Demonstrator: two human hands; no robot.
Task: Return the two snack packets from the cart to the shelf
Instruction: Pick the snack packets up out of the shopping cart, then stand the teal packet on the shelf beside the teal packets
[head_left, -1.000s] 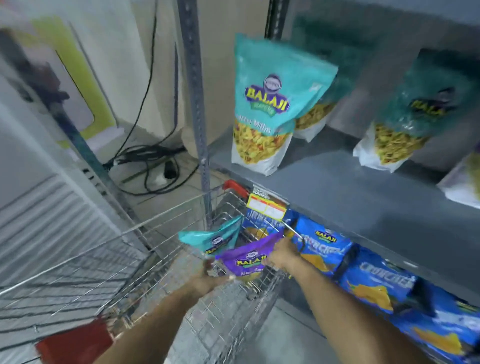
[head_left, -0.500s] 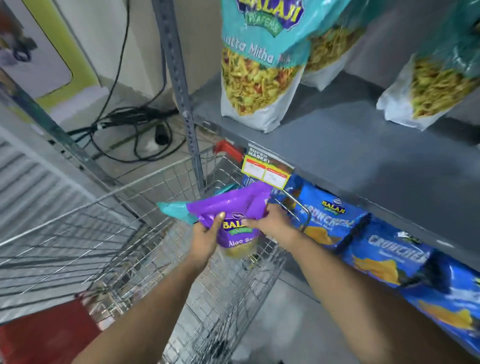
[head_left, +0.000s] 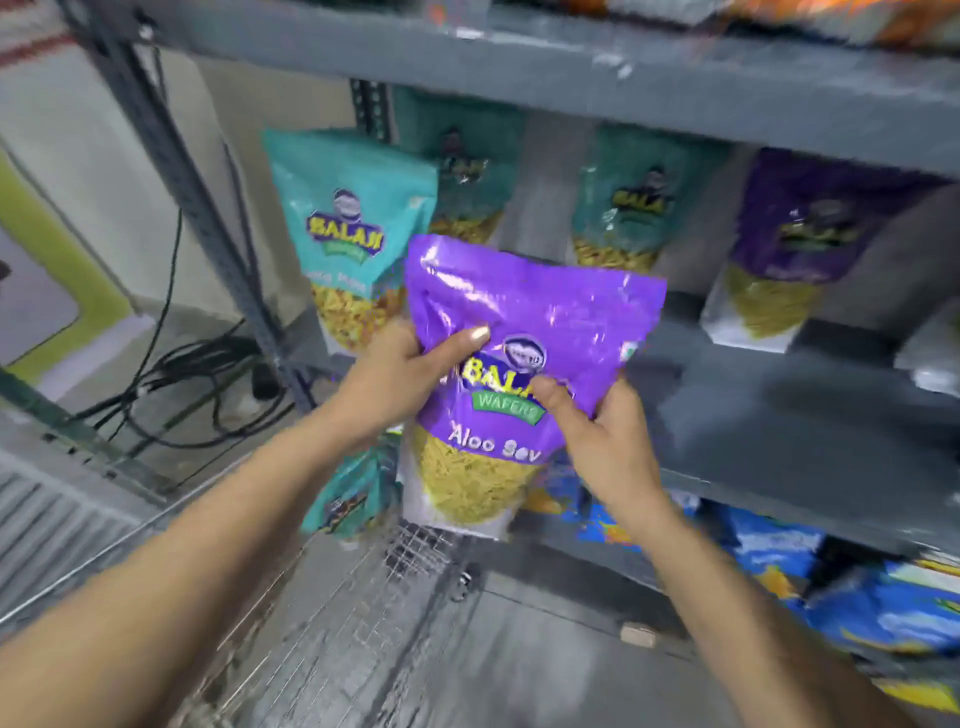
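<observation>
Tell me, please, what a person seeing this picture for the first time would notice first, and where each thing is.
First comes the shiny purple packet marked Aloo Sev, upright in the middle, gripped by the left hand and right hand in front of the grey shelf. Next, a teal packet hangs below the left hand, partly hidden, above the wire cart. Behind, teal and purple packets stand along the shelf, blurred.
</observation>
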